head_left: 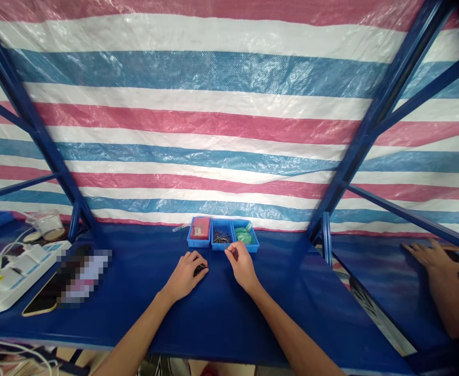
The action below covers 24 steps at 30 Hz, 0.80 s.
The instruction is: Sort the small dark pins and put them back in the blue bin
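Just on the near side of three small blue bins, the fingers point(233, 249) of the person's right hand point(244, 269) are drawn together, thumb against forefinger; whether a small piece sits between the tips is too fine to tell. To its left, the left hand point(185, 272) rests low over the blue surface point(213, 324), loosely curled, with a small dark object point(200, 269) showing between thumb and forefinger. The bins stand side by side just beyond both hands: the middle bin point(222, 247) contains a loose heap of slim, dark metal pieces point(221, 237), the left bin point(198, 243) a red packet point(200, 227), and the right bin point(252, 248) green plastic material point(245, 235). Farther left lie a dark phone point(41, 300) beside a blurred-out patch, a white power strip point(6, 297) with white cables, and a clear plastic container point(47, 222). On the far right, beyond a blue metal post point(354, 141), another person's hand point(435, 258) is over a neighbouring surface. A striped red, white and blue sheet point(213, 125) hangs across the far side.
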Each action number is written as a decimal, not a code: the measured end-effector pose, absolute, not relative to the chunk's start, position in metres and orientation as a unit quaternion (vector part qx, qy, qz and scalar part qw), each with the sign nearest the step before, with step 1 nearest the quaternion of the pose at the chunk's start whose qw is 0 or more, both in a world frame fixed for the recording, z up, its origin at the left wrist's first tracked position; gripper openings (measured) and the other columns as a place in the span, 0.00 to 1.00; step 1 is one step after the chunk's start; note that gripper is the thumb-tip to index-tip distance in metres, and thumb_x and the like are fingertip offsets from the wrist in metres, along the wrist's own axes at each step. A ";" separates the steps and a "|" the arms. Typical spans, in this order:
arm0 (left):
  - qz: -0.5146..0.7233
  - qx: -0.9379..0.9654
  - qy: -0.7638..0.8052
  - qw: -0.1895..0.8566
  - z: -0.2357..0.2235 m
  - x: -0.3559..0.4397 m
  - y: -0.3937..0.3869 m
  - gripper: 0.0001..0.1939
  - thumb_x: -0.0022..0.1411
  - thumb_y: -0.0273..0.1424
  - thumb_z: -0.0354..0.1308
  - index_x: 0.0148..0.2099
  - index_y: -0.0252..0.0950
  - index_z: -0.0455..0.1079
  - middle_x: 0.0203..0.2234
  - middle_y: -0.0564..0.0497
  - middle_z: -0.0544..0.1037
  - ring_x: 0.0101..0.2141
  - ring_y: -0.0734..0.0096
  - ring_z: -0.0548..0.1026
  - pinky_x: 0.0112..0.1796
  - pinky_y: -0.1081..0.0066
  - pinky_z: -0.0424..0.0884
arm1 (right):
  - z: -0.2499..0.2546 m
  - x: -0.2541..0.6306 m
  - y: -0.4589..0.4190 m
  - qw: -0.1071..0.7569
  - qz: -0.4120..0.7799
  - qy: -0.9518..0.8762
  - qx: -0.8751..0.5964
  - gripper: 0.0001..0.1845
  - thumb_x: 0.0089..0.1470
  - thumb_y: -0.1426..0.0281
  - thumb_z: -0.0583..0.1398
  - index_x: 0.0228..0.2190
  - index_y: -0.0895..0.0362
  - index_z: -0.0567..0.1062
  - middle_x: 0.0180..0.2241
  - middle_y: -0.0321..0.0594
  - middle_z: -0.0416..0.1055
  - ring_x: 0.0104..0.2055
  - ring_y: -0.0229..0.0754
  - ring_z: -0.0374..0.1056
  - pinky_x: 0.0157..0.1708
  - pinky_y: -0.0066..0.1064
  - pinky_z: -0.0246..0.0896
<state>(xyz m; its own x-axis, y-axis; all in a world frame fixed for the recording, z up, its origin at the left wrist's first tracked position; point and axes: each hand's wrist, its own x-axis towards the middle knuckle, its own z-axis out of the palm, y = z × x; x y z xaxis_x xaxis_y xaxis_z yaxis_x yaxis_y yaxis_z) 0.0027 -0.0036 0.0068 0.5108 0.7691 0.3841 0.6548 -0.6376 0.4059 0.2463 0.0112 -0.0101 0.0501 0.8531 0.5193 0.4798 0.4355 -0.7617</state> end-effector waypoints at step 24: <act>0.271 0.863 0.413 0.111 0.003 0.002 -0.001 0.12 0.76 0.42 0.52 0.47 0.44 0.74 0.44 0.49 0.75 0.44 0.59 0.72 0.46 0.58 0.68 | -0.004 0.246 0.009 0.537 0.268 -0.634 -0.487 0.16 0.64 0.53 0.60 0.35 0.52 0.77 0.32 0.37 0.77 0.31 0.45 0.71 0.35 0.35 0.68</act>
<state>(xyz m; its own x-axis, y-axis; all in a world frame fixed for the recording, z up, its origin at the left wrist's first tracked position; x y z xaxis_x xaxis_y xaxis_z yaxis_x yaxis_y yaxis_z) 0.0017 -0.0010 0.0029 0.5124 0.7721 0.3760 0.6523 -0.6346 0.4144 0.2465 0.0092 -0.0042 0.0514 0.9060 0.4201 0.3289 0.3818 -0.8637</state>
